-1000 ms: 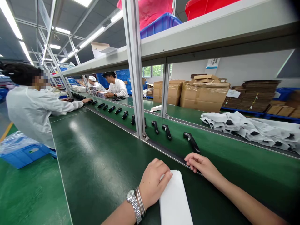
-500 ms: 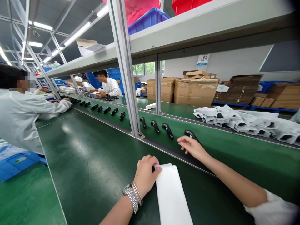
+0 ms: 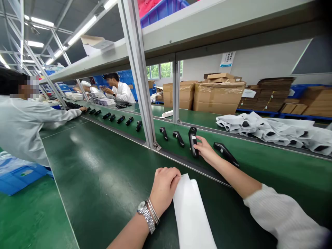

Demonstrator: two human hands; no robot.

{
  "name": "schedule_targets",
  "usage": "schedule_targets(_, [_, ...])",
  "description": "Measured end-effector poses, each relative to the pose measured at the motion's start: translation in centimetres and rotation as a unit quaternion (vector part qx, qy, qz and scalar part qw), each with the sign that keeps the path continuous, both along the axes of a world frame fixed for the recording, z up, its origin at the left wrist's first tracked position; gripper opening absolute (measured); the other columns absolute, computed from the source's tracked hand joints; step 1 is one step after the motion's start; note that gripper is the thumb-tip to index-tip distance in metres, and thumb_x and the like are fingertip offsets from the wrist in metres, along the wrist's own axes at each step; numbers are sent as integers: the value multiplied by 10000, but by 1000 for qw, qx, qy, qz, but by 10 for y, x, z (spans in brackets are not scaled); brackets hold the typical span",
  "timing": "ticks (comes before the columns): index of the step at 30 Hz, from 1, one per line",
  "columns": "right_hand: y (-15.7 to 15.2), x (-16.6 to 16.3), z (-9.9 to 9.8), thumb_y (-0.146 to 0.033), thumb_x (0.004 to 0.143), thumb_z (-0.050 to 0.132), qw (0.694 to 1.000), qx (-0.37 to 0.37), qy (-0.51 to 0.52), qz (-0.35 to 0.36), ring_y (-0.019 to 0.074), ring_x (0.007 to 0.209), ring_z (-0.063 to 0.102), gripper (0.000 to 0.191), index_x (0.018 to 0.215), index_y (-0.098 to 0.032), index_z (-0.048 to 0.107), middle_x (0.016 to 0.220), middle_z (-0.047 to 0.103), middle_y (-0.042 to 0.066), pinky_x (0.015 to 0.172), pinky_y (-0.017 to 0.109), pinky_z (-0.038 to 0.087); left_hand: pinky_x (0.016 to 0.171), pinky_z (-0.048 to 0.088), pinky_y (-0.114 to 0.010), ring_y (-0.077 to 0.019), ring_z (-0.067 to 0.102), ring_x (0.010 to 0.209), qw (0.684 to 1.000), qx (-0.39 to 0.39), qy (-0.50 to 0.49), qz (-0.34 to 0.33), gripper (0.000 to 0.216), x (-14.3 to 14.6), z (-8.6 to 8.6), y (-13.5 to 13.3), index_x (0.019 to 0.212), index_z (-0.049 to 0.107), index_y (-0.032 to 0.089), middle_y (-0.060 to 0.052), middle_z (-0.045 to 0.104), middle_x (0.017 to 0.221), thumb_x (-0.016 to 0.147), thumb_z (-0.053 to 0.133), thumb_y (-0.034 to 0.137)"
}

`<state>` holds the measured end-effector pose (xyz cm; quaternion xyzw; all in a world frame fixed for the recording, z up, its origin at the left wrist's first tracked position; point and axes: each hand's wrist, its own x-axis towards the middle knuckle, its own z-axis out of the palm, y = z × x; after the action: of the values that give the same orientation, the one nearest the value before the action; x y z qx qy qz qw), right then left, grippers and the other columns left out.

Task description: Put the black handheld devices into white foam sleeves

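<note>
My right hand (image 3: 205,149) has its fingers closed on a black handheld device (image 3: 192,136) with an angled head and a small white label. The device is tilted up over the green belt. My left hand (image 3: 165,189), with a watch and bangles at the wrist, pinches the top edge of a flat white pouch (image 3: 194,216) on the green table. Another black device (image 3: 226,154) lies on the belt beyond my right forearm. To the left, two more devices, one of them a nearer black device (image 3: 178,139), lie in the same row.
A metal post (image 3: 138,74) rises between table and belt, under a long shelf (image 3: 220,26). White pouches (image 3: 272,131) with dark things inside lie heaped at the right. Cardboard boxes (image 3: 219,98) stand behind. A co-worker (image 3: 23,124) in white reaches to the belt at left.
My right hand has moved left and closed on a black device, which now stands tilted up. The devices on the belt have shifted slightly right in view. My left hand stays at the pouch's edge.
</note>
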<state>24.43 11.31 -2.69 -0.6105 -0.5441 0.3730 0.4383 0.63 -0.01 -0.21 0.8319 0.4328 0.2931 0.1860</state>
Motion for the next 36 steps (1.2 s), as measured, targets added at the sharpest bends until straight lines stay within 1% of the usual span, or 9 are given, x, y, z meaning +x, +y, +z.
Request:
schedule_targets(5, [-61,-13,10,-330,704,753,956,77,268,87,236,877,688,964,1418,-375,107,1054,621,20,773,420,555,879,348,-365,-169,526,864,1000,22,-12,-5,105,2,1,-2,799,574,213,11,573,856,895,534,202])
schedule_targets(9, [-82,-29,15,-293,656,819,941,87,307,112,215,807,683,1074,1417,-410,69,1112,568,35,740,431,560,898,355,-372,-175,520,913,999,23,-42,-15,70,4,3,-6,805,592,215,-2,537,903,867,580,186])
schedule_targets(12, [-90,-42,15,-296,693,804,937,91,304,147,194,818,674,963,1387,-407,145,1114,551,26,776,413,549,904,374,-371,-185,508,950,997,25,-68,-26,65,5,7,-11,807,598,215,-18,507,949,861,582,182])
schedule_targets(17, [-109,-57,13,-504,895,551,947,61,231,216,193,952,610,348,1136,-254,583,1091,605,48,856,345,494,899,420,-345,-194,483,999,990,39,-138,-11,124,7,14,-19,798,575,198,-52,466,1031,900,506,208])
schedule_targets(22, [-130,-74,15,-492,821,660,892,-74,263,360,224,816,658,350,929,-159,665,862,691,66,755,350,503,849,441,-309,-178,497,936,972,28,-213,90,171,6,16,-14,791,526,196,-44,460,964,928,450,265])
schedule_targets(26, [-117,-57,36,-480,849,599,928,-38,310,204,183,657,633,313,971,-192,613,721,677,27,661,305,477,810,436,-296,-166,518,892,981,-22,-167,93,210,-2,15,-4,776,530,199,-25,504,935,935,453,312])
schedule_targets(30, [-75,8,56,-446,907,441,994,101,32,-24,189,637,566,268,828,-216,556,706,626,16,636,296,418,765,412,-333,-188,518,828,991,-72,1,112,184,-12,13,2,793,561,203,-14,528,888,839,589,379])
schedule_targets(33, [-44,49,53,-339,912,391,937,145,-290,-132,253,782,570,236,791,-208,546,784,607,66,707,336,403,786,393,-358,-201,526,824,987,-112,77,88,201,-14,10,2,787,570,198,-7,539,857,749,674,366])
schedule_targets(36, [-22,45,37,-243,873,454,898,144,-402,-103,309,1049,526,162,952,-199,589,1038,601,115,864,384,387,792,373,-348,-180,528,797,989,-109,89,48,109,-10,8,-1,718,557,190,4,559,810,796,599,255])
